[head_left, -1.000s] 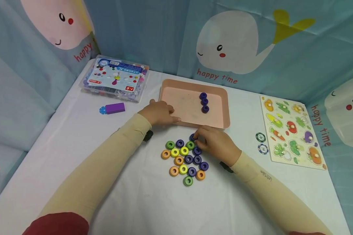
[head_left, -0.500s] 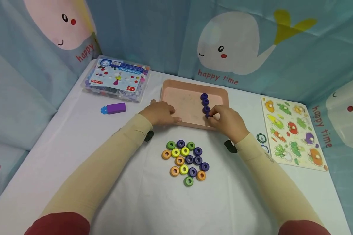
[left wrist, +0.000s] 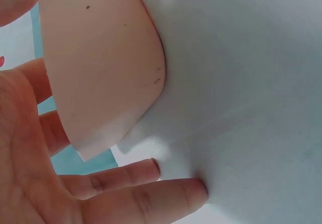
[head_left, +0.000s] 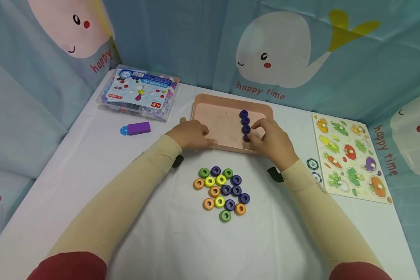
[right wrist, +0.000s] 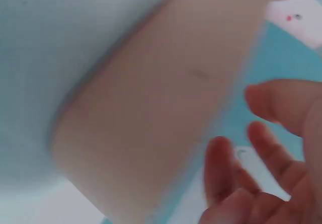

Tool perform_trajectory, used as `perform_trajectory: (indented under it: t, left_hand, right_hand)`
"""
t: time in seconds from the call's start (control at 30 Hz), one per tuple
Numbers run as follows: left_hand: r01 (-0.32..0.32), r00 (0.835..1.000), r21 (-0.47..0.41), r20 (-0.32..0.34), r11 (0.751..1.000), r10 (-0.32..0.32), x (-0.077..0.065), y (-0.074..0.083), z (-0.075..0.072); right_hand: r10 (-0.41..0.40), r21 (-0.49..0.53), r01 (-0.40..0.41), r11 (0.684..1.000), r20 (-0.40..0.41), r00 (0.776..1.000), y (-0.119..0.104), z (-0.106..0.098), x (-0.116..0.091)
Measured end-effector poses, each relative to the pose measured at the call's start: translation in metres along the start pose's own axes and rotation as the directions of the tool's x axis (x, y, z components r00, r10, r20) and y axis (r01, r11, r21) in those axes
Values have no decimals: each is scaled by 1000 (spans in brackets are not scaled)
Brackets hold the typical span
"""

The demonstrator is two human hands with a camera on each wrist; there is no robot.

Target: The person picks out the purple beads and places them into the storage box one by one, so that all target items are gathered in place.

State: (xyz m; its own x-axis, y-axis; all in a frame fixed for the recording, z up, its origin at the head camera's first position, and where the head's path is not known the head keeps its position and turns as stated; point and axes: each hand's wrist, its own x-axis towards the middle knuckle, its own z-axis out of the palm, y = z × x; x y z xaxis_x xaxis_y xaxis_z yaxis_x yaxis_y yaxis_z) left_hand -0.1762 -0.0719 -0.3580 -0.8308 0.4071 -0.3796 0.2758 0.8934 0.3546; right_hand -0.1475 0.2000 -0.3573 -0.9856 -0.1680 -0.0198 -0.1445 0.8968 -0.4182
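Across my white desk (head_left: 168, 241), walled by blue curtains (head_left: 182, 39), the left hand (head_left: 190, 135) rests relaxed against a tray (head_left: 218, 120); the right hand (head_left: 273, 144), fingers parted, sits by purple rings (head_left: 245, 121)

From above, the head view faces twelve o'clock, down across the tabletop (head_left: 161, 233); close-up wrist views share its tray (head_left: 217, 120).
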Motion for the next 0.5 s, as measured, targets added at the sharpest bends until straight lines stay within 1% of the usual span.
perform_trajectory:
  t: [0.03,0.1,0.13,0.2,0.27,0.33,0.43,0.5]
  left_hand:
    - [-3,1000,2,0,1000,3,0,0,0]
    - [-6,1000,6,-1,1000,6,-1,0,0]
    - [-7,1000,9,-3,1000,7,-1,0,0]
    - [-11,1000,15,-8,1000,11,-1,0,0]
    - [-13,1000,19,-11,1000,13,-1,0,0]
    - [-16,1000,23,-12,1000,16,0,-1,0]
    - [-16,1000,25,-13,1000,17,1,-1,0]
    - [-17,1000,27,-14,1000,17,2,-1,1]
  right_hand:
    - [-24,16,24,1000,-30,999,-2,-3,-6]
    - [-101,43,104,994,-69,993,-6,-8,-18]
    - [-152,45,155,987,-74,986,-9,-10,-25]
    - [-257,50,260,964,-61,965,-13,-9,-40]
    - [-361,55,362,931,-26,932,-15,-5,-54]
    - [-447,53,445,894,22,894,-14,3,-66]
    - [-522,14,524,852,109,846,-7,17,-77]
    - [-541,-25,552,833,170,824,-2,24,-80]
